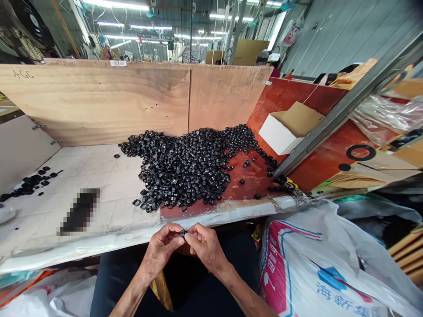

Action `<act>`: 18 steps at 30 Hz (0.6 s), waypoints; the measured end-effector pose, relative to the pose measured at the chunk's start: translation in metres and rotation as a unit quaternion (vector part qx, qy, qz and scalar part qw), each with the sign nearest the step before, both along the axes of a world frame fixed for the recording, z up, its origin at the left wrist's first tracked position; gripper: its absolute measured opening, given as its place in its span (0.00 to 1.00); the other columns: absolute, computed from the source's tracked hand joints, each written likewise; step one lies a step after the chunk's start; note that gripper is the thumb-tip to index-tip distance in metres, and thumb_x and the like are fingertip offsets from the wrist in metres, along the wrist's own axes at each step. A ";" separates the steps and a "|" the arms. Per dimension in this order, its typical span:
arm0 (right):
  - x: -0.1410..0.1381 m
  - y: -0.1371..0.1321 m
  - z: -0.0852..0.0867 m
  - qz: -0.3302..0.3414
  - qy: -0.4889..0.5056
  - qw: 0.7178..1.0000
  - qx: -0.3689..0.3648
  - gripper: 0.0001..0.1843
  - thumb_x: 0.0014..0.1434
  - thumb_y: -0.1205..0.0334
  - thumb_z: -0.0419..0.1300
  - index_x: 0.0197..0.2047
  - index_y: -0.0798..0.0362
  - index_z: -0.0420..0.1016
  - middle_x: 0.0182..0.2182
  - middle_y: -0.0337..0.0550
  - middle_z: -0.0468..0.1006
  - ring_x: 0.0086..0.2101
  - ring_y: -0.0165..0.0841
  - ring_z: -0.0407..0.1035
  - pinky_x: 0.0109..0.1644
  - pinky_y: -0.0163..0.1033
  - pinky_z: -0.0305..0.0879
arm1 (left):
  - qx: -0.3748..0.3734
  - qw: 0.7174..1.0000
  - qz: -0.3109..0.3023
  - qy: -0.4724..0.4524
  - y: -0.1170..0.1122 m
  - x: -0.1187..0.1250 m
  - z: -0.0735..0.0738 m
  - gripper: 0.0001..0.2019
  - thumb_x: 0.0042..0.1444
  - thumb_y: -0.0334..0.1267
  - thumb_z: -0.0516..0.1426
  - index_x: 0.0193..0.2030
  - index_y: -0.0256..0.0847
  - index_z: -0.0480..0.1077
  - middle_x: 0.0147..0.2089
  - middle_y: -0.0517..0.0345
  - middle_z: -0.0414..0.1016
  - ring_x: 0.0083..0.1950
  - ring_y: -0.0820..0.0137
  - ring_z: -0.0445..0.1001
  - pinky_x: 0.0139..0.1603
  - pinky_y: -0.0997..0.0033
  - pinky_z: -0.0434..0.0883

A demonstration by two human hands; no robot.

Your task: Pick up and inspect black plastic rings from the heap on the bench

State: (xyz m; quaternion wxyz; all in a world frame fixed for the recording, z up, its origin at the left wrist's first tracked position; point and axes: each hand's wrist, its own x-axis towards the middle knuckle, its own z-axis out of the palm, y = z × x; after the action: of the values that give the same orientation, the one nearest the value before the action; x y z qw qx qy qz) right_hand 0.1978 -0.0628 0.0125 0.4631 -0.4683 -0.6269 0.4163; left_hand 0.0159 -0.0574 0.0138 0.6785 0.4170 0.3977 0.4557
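Observation:
Between the fingertips of both hands is one small black plastic ring (183, 233), held just in front of the table edge above my lap. My left hand (164, 241) pinches it from the left with thumb and forefinger. From the other side, my right hand (204, 245) is closed on the same ring, its fingers curled inward. Beyond them a large heap of similar black rings (185, 169) spreads over the tabletop. Whether the held ring has another part fitted to it is too small to tell.
Wooden boards (132, 101) wall the table's back. A white carton (280, 132) leans at the right beside a slanted metal post (330, 119). Small black pieces (31, 182) lie far left. A printed white sack (307, 264) bulges at the right below the table edge (99, 251).

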 end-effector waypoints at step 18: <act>0.007 -0.009 -0.007 0.005 0.055 0.959 -0.277 0.15 0.60 0.51 0.59 0.26 0.52 0.71 0.18 0.37 0.69 0.19 0.30 0.61 0.24 0.35 0.59 | 0.376 0.848 -0.134 0.349 -0.005 -0.009 0.005 0.07 0.66 0.35 0.60 0.49 0.45 0.75 0.45 0.55 0.80 0.44 0.67 0.80 0.45 0.71 0.76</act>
State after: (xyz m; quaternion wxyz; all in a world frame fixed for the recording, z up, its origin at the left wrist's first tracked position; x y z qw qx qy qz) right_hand 0.2048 -0.0717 0.0059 0.3471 -0.5518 -0.4626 0.6009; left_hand 0.0065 -0.0623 0.0186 0.3404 0.8213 0.3467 0.2990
